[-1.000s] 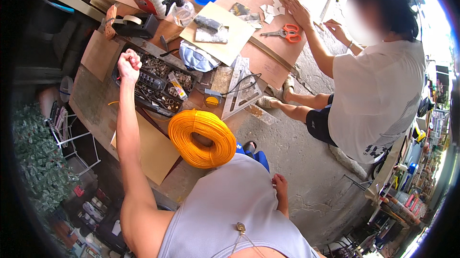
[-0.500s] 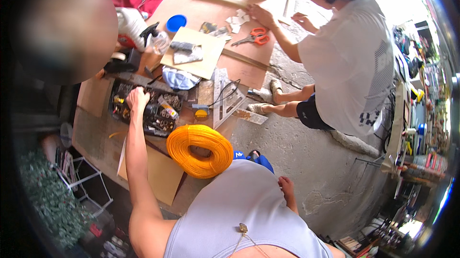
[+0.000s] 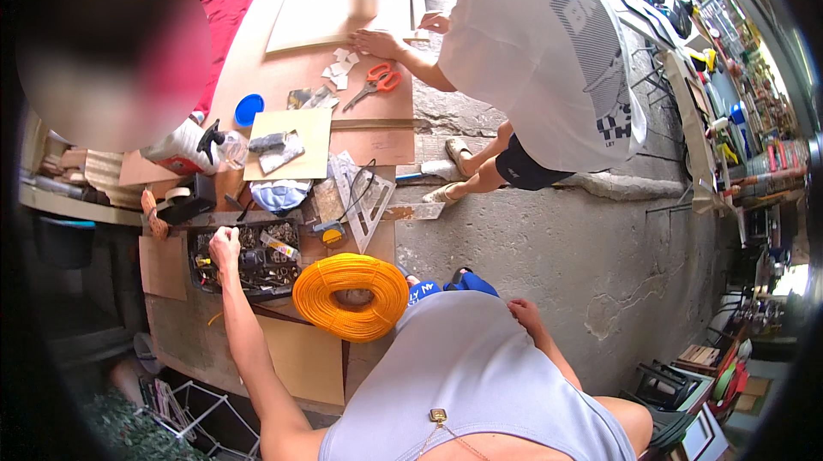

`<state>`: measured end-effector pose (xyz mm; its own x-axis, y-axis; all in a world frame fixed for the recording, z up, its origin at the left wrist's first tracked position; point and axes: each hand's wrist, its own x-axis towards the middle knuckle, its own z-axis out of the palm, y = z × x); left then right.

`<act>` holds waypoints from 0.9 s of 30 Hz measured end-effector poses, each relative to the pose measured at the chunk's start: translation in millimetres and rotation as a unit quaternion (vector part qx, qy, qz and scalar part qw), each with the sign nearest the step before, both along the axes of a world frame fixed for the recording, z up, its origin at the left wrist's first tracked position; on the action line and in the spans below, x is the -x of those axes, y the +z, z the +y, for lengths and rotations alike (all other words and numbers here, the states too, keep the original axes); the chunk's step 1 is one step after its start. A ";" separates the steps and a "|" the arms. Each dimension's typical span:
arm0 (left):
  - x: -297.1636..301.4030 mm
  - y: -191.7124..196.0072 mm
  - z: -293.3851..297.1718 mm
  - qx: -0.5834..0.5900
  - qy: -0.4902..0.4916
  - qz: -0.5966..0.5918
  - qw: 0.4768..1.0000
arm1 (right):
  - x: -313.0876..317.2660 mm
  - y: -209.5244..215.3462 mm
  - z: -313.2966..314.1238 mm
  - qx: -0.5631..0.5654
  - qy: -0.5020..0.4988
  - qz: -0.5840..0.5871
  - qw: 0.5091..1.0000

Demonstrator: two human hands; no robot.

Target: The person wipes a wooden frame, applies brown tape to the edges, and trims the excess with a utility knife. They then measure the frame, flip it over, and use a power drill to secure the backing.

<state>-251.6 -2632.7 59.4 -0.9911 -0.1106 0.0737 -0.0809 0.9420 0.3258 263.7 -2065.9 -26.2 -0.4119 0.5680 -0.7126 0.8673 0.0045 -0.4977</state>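
Left hand [image 3: 225,247] reaches out over a black compartment tray [image 3: 247,257] of small hardware, fingers curled into a loose fist just at the tray's left part; can't tell if anything is pinched inside, too small and seen from the back. The tray sits on the concrete floor [image 3: 549,255], packed with mixed screws and bits. Just to the right of the tray and touching its lower right corner lies a coil of orange cord [image 3: 351,296], flat, with an open centre. Right hand [image 3: 525,312] rests against the person's own side by the grey top, fingers bent, holding nothing visible. Blue sandals [image 3: 446,287] peek out between the coil and the torso. Beyond the tray: a yellow tape measure [image 3: 331,235], a clear set square [image 3: 364,200], a pale blue cloth [image 3: 279,195], a roll of tape [image 3: 177,194]. Further out a cardboard square [image 3: 302,131] carries a dark folded item, a spray bottle [image 3: 214,142] stands by it, a blue lid [image 3: 249,109] lies on the brown board [image 3: 283,75]. Orange-handled scissors [image 3: 375,82] lie on that board near white paper scraps [image 3: 343,67]. Another person in a white T-shirt [image 3: 549,50] crouches at the board, one hand [image 3: 374,41] flat on it near the scraps. Flat cardboard sheet [image 3: 300,358] lies below the coil.
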 end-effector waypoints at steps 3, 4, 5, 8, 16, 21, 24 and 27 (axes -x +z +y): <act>4.4 -3.3 -14.7 -0.017 -0.002 0.025 1.000 | -3.8 -7.0 0.7 0.008 0.020 -0.005 1.000; 3.8 -2.6 -15.6 -0.013 -0.002 0.029 1.000 | -4.0 -9.6 2.6 0.021 0.014 -0.003 1.000; 2.7 -1.3 -14.9 -0.015 -0.012 0.027 0.999 | -3.3 -4.2 3.7 0.031 0.007 -0.004 0.999; -6.9 -0.3 -9.1 -0.081 0.007 0.083 0.993 | -2.4 1.3 10.1 0.027 0.007 0.017 0.999; -86.5 4.7 61.4 -0.538 0.080 0.042 0.838 | -55.0 2.6 37.1 -0.009 0.013 0.098 0.995; -252.1 38.6 244.9 -0.623 -0.033 -0.137 0.770 | -77.3 63.3 32.9 -0.024 -0.014 0.213 0.977; -362.0 45.8 359.5 -0.593 -0.162 -0.343 0.710 | -79.6 120.8 20.9 -0.021 -0.010 0.331 0.943; -442.3 61.9 442.4 -0.545 -0.233 -0.525 0.611 | -91.7 166.6 8.2 -0.005 -0.019 0.424 0.906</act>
